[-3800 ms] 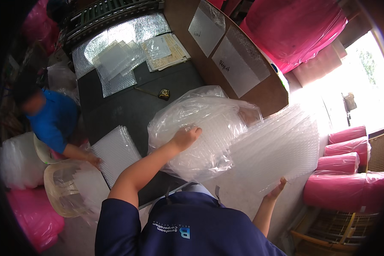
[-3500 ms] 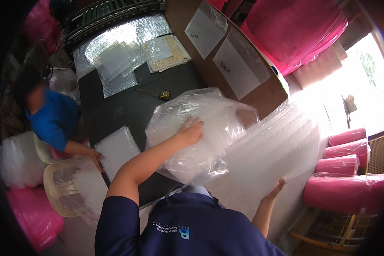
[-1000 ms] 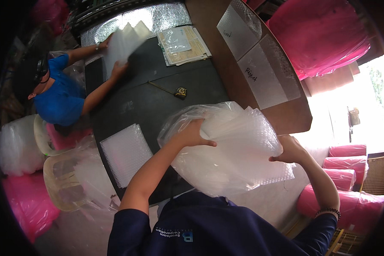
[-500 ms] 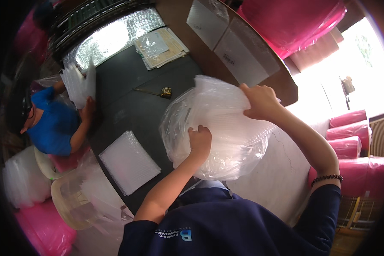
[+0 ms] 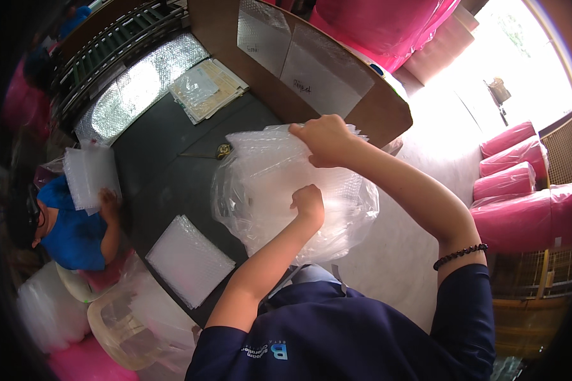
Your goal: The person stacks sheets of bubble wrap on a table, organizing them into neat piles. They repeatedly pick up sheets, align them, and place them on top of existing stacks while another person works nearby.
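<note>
A large clear plastic bag (image 5: 225, 206) full of bubble wrap sheets (image 5: 260, 146) stands before me at the table's right edge. My right hand (image 5: 329, 141) grips the sheets at their far upper edge, fingers closed over them. Lower down, against the middle of the bundle, my left hand (image 5: 309, 204) is curled closed; what its fingers hold is hidden. A flat stack of bubble wrap (image 5: 189, 260) lies on the dark table to the left of the bag. Beyond the bag rests a yellow-and-black tape measure (image 5: 223, 151) with its blade partly out.
Across the dark table (image 5: 152, 184), a person in a blue shirt (image 5: 76, 228) holds bubble wrap sheets (image 5: 90, 174). Papers (image 5: 206, 89) lie at the far end, by a brown panel (image 5: 216, 32). Pink wrapped rolls (image 5: 521, 219) stand at right, a beige chair (image 5: 102, 324) at lower left.
My right hand has moved left with the sheets' upper edge, and my left hand has shifted slightly down the bundle. The other person's sheets have been lowered and turned. The whole view has shifted.
</note>
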### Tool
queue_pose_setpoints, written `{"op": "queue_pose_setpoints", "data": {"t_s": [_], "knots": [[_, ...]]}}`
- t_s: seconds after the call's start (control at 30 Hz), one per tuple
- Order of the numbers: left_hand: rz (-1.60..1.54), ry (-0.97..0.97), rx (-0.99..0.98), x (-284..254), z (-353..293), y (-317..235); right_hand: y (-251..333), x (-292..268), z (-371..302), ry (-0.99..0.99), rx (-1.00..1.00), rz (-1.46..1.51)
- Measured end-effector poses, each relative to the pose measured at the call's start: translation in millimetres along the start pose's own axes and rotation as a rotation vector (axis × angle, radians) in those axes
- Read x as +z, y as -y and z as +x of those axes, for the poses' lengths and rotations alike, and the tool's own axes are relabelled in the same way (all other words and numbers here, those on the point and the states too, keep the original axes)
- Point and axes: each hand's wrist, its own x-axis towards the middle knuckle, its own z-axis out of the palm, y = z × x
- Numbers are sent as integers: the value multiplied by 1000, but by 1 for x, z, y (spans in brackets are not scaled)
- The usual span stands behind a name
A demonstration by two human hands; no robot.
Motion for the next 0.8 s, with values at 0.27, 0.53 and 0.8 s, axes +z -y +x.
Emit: {"op": "queue_pose_setpoints", "data": {"t_s": [0.27, 0.53, 0.8], "knots": [[-957, -467, 761, 21, -19, 31, -5, 22, -12, -120, -113, -74], [-563, -421, 313, 33, -50, 26, -2, 54, -43, 90, -85, 254], [-655, -516, 722, 21, -113, 56, 5, 91, -76, 125, -88, 479]]}}
